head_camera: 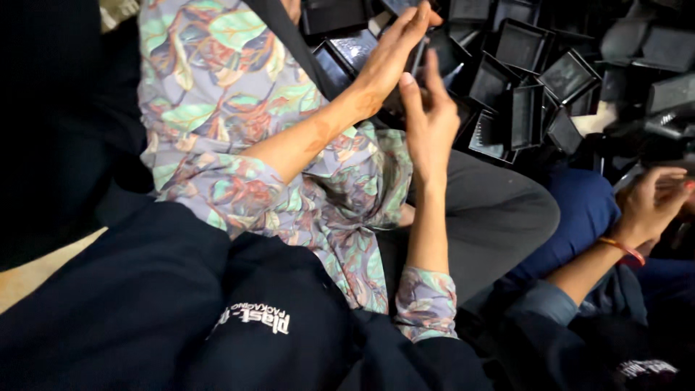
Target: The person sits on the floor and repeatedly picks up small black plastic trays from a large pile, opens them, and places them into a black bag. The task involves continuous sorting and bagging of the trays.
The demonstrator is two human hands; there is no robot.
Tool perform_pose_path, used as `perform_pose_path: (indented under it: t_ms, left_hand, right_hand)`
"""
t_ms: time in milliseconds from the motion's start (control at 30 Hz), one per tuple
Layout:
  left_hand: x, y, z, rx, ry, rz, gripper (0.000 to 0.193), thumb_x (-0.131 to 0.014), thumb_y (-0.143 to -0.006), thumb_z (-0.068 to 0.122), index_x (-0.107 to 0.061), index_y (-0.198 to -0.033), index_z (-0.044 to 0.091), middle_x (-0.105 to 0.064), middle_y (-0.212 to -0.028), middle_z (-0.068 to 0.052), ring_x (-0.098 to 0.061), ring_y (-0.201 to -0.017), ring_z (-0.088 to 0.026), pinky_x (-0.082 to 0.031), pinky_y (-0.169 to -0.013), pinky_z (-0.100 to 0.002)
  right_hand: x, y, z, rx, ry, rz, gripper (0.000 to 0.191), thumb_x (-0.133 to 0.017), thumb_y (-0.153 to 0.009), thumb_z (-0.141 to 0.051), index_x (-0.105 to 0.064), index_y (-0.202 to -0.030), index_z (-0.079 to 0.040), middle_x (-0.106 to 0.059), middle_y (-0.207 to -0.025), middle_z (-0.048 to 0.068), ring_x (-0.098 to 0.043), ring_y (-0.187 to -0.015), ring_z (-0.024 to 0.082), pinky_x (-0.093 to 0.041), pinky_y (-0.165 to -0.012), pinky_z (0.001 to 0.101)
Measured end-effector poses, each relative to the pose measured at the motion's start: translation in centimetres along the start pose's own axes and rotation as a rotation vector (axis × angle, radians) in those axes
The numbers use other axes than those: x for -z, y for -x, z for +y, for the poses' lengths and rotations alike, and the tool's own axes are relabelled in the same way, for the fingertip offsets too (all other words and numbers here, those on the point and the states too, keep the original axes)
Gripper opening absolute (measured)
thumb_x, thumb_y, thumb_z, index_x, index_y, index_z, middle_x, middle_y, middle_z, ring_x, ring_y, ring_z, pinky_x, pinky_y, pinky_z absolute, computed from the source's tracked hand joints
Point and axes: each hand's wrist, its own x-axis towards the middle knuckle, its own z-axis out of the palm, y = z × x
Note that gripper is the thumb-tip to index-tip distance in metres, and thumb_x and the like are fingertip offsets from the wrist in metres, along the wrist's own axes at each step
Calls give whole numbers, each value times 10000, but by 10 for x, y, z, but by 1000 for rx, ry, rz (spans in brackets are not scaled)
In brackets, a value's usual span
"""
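My left hand [389,59] reaches out from a floral sleeve, its fingers laid over a small black plastic tray [419,56]. Just below it, my right hand [428,119] is raised with its fingers on the same tray's near edge. Both hands hold the tray above my lap, at the edge of a pile of black plastic trays [528,80]. The hands hide most of the held tray.
The pile of square black trays fills the top right. Another person's hand [651,203], with an orange bracelet and a blue sleeve, works at the right edge. My dark apron [181,304] and grey-trousered knee [492,210] fill the foreground.
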Motion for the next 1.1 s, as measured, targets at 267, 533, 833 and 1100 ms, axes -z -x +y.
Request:
perform_pose_path:
  t_ms: [267, 533, 833, 1100]
  left_hand:
    - [2, -1, 0, 31, 279, -1, 460, -487, -1064, 502, -688, -1139, 96, -627, -1044, 15, -602, -944, -118, -503, -849, -288]
    - [3, -4, -24, -27, 201, 2, 443, -473, -1099, 430, -732, -1116, 71, -699, -1139, -7, -640, -1068, -81, -495, -953, -260]
    - [7, -13, -50, 229, 360, 169, 400, -532, -1050, 460, -633, -1005, 76, -559, -852, -19, -529, -726, -143, -456, -612, -329]
    - [12, -20, -29, 185, 546, -204, 223, -637, -1009, 220, -672, -1166, 65, -692, -1153, -36, -673, -1072, -144, -584, -927, -426]
  right_hand:
    - [18, -4, 1, 228, -130, 55, 571, -717, -1059, -108, -493, -1579, -33, -665, -1295, 62, -624, -1080, 106, -508, -972, 282]
    - [5, 5, -5, 211, 58, 109, 444, -663, -1065, -135, -594, -1502, -92, -650, -911, 20, -444, -740, 58, -408, -655, 235]
    - [-17, 16, -15, 437, 225, -18, 518, -607, -1175, -50, -333, -1614, -41, -532, -1427, 244, -521, -1267, 207, -474, -1063, 303]
    - [32, 11, 3, 396, -204, 218, 397, -707, -1134, -37, -517, -1482, -8, -687, -1215, 55, -635, -1088, 108, -524, -1022, 249]
